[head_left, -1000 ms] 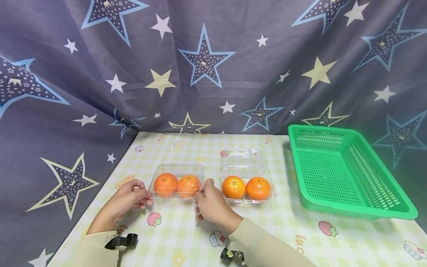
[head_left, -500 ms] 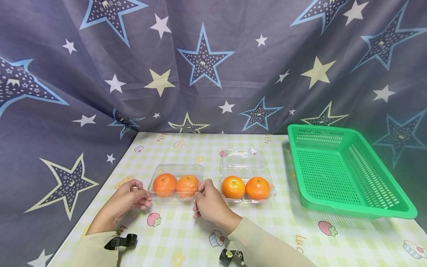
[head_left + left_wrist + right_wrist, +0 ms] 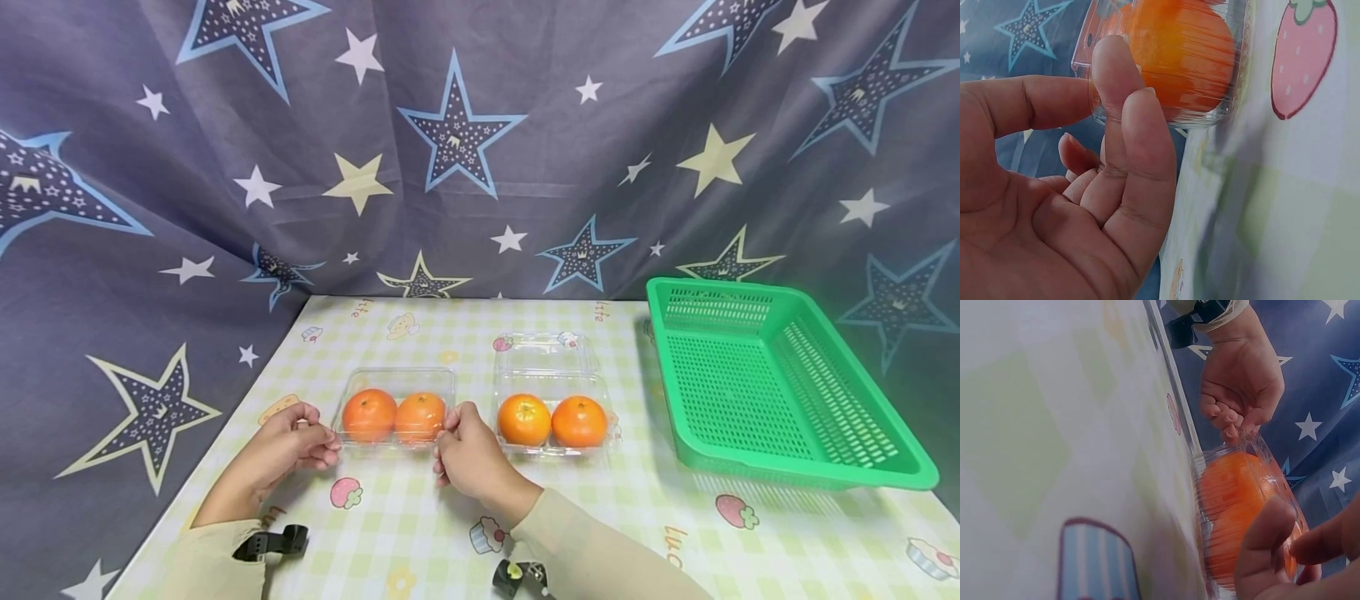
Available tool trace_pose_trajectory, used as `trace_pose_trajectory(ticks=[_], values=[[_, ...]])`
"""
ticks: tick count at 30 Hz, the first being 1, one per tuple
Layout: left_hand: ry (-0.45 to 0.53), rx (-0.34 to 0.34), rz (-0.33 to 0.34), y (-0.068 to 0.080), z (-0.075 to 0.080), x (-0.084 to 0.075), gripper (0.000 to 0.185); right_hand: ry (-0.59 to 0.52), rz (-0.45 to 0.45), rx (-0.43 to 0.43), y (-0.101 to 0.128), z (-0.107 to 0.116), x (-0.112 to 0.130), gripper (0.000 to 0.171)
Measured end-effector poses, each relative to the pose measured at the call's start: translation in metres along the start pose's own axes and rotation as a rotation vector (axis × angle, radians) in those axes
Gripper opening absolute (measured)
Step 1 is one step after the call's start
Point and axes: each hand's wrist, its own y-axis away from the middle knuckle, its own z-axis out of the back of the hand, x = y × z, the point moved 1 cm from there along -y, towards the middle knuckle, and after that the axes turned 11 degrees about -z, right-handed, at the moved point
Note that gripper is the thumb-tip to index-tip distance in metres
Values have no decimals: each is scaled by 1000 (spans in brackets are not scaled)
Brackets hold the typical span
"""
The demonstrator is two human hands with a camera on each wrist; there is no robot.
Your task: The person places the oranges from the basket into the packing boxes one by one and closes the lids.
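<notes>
both hands, left hand point(image 3: 288, 446) at nine o'clock and right hand point(image 3: 467, 450) at three, pinch the thin, bendy, slippery-looking clear box of two oranges point(image 3: 395, 412) by its ends.

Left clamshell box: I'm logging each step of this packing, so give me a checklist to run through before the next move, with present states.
1. Left hand pinches the left clamshell box at its end: ok.
2. Right hand pinches the other end: ok.
3. Two oranges inside it: ok.
4. Lid fully snapped shut: cannot tell.
5. Right clamshell box closed: not ok, its lid lies open.
6. Green basket has bare room: ok.
</notes>
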Motion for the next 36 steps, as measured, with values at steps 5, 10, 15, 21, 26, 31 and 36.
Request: trace_pose_trajectory(ticks=[5, 10, 15, 21, 26, 31, 36], values=[[2, 3, -2, 0, 0, 0, 21, -8, -9, 0, -1, 0, 0, 8], [5, 8, -4, 0, 1, 0, 20, -21, -21, 3, -1, 0, 1, 8], [11, 16, -13, 0, 2, 1, 20, -36, -28, 6, -1, 0, 2, 8], [9, 17, -12, 0, 2, 1, 19, -30, -28, 1, -2, 0, 1, 9], [6, 15, -9, 0, 1, -1, 19, -24, -23, -5, -2, -1, 0, 10], [2, 6, -3, 1, 0, -1, 20, -24, -26, -2, -1, 0, -1, 10], [-4, -1, -3, 0, -1, -2, 20, -29, -28, 3, -1, 0, -1, 10]])
